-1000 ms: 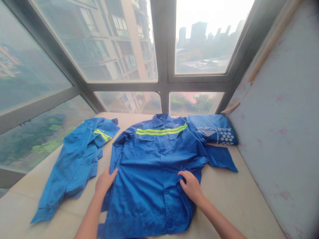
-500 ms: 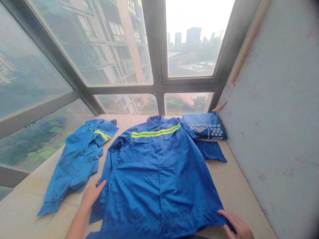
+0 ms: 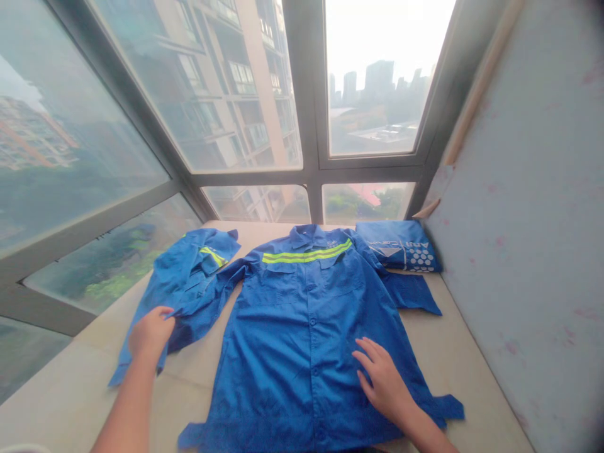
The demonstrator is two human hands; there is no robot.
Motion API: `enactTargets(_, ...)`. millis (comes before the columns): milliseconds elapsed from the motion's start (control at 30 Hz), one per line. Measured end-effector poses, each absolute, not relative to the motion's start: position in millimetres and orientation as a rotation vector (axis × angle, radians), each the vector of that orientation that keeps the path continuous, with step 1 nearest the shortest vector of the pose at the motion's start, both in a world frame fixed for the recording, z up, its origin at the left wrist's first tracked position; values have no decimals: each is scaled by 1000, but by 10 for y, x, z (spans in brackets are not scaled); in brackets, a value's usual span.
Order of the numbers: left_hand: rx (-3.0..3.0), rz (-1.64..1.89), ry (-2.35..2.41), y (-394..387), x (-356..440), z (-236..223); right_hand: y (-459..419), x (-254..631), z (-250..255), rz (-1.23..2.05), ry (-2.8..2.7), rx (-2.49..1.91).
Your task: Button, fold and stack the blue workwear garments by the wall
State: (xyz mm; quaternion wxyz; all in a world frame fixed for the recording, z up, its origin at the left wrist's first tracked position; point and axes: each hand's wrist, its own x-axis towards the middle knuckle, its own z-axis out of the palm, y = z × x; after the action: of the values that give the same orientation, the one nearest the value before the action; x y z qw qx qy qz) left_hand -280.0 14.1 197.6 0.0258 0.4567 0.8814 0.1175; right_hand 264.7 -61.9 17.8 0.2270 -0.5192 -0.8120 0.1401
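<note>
One sleeve (image 3: pixel 212 308) of a blue jacket (image 3: pixel 268 358) in a tight pinch of the left hand (image 3: pixel 150 336); right hand (image 3: pixel 380 377) over the jacket front, fingers loosely spread, contact unclear. Laid out front-up on a pale surface (image 3: pixel 455 352), with two flapped chest pockets (image 3: pixel 278 284), contents hidden. Farther out, a second blue jacket (image 3: pixel 172 277) to the left, a folded blue bundle (image 3: pixel 396 245) to the right.

The central jacket (image 3: pixel 278 358) is matt cloth, lightly creased; its chest band (image 3: pixel 306 257) looks smooth and brighter in finish. The left jacket (image 3: pixel 177 267) is similar matt cloth, rumpled. The counter (image 3: pixel 184 402) appears smooth, low in sheen. The window frame (image 3: pixel 309 113) looks metallic; the panes (image 3: pixel 250 100) are hazy glass. The right wall (image 3: pixel 523 251) reads matt, paper-like.
</note>
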Motion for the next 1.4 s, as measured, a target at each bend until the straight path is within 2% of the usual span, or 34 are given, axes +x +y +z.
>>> enactTargets(67,1416,327,2908,287,-2654,2398,-532,2418,103,384,-2299,-1361)
enactTargets(133,1716,400,3031,380,-2337,2769,-485,2308,8,362,-2321,-1329)
enactTargets(200,2033,392,2968,391,-1900,2986,-466,2288,-75,349,-2312,-1317)
enactTargets(233,2161,277,2861,359,-1662,3015,-461,2297,-105,348,-2304,-1313)
enactTargets(300,2192,-57,2664,232,-1195,2905,-458,2324,-137,351,-2295,-1309)
enactTargets(400,2113,-473,2297,-45,-631,2427,-454,2347,-133,356,-2292,-1309)
enactTargets(567,2021,-579,1894,-372,-295,1582,-450,2348,-98,383,-2269,-1302)
enactTargets(667,1933,-468,1946,-434,-416,1343,-454,2354,-105,392,-2266,-1297)
enactTargets(933,1646,97,2520,-710,-1039,795,-448,2368,-146,447,-2220,-1295)
enactTargets(1067,1293,445,2310,-950,-1216,526,-512,2246,-6,528,-2070,-1330)
enactTargets(1133,1069,634,2160,-1035,-1228,526,-588,2088,112,667,-1981,-1319)
enactTargets(1233,784,919,2034,-1111,-1155,667,-721,1719,275,1047,-1826,-1335)
enactTargets(1400,525,1059,1663,-1121,-1013,890,-766,972,376,1596,-1491,-1481)
